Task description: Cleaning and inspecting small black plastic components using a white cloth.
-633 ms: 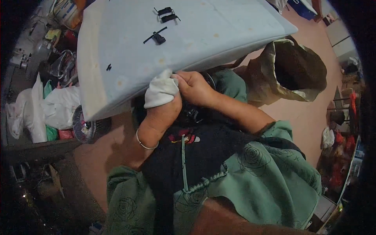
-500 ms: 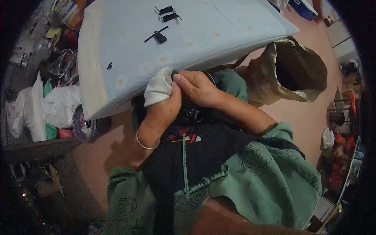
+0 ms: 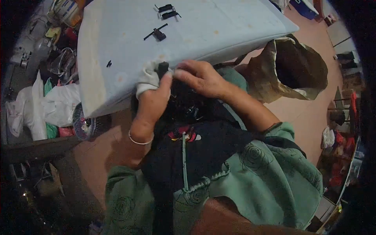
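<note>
Small black part — white cloth-wrapped

The pale blue foam-like tabletop lies mostly bare, so there is open passage across its middle and right part. Near its far edge sit small black clips, with a black T-shaped metal part just below them and a tiny black piece toward the left edge; these are the only things on the surface. At the near edge both hands crowd together with a white cloth, closing that stretch. To the right an open crumpled brown paper bag stands on the reddish floor, with free floor in front of it. On the left, white plastic bags and clutter block the way.
</note>
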`<act>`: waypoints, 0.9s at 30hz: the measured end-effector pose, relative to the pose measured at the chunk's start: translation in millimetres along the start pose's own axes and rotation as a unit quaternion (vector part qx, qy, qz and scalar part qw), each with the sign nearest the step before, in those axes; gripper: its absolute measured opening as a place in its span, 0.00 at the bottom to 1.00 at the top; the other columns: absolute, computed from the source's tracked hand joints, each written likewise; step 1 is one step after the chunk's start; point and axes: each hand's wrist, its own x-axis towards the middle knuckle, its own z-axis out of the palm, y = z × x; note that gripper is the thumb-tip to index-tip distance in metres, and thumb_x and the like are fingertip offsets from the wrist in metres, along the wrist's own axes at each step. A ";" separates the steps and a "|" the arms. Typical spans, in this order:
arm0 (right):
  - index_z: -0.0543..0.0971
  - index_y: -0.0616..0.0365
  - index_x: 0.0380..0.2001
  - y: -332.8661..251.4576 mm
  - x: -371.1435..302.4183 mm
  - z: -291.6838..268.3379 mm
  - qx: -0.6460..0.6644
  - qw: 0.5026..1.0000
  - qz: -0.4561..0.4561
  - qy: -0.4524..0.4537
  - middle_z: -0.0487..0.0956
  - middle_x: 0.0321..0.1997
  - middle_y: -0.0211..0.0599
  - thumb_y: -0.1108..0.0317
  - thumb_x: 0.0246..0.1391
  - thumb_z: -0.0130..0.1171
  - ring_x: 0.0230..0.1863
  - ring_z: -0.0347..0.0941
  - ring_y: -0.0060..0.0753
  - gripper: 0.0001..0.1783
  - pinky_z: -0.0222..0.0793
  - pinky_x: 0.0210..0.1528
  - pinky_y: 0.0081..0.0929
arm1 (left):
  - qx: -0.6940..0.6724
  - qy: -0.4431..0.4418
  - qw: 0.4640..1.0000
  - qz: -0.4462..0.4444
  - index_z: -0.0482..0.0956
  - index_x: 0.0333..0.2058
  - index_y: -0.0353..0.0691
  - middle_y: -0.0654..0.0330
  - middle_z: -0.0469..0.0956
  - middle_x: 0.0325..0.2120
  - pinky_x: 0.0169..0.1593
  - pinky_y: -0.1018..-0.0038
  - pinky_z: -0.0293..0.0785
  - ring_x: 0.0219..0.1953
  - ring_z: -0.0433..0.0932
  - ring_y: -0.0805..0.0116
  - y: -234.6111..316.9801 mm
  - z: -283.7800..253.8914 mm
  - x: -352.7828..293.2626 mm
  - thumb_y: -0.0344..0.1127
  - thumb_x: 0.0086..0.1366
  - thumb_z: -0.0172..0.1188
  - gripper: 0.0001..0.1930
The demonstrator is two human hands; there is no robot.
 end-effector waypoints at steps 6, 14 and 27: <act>0.74 0.64 0.33 -2.1 -7.4 -9.8 -0.114 0.986 -0.121 -0.007 0.75 0.28 0.43 0.69 0.48 0.56 0.30 0.71 0.26 0.10 0.67 0.34 0.24 | -0.161 -0.024 0.984 -0.076 0.67 0.39 0.35 0.64 0.71 0.25 0.24 0.82 0.64 0.20 0.67 0.80 -10.1 -6.9 -2.7 0.30 0.60 0.48 0.09; 0.71 0.63 0.26 -15.6 -4.3 -5.7 0.076 0.995 -0.054 0.026 0.68 0.19 0.26 0.68 0.46 0.60 0.24 0.62 0.17 0.10 0.61 0.27 0.19 | -0.122 -0.080 0.987 -0.060 0.64 0.44 0.36 0.67 0.67 0.20 0.21 0.83 0.60 0.18 0.63 0.82 16.6 -2.9 -11.3 0.27 0.59 0.44 0.13; 0.68 0.63 0.23 -15.7 -3.7 7.2 -0.048 0.996 -0.062 -0.034 0.63 0.18 0.29 0.64 0.57 0.44 0.24 0.56 0.17 0.14 0.59 0.27 0.23 | 0.106 -0.038 0.984 0.138 0.66 0.38 0.34 0.51 0.69 0.28 0.38 0.68 0.67 0.32 0.70 0.57 -4.8 8.1 -9.8 0.22 0.52 0.45 0.12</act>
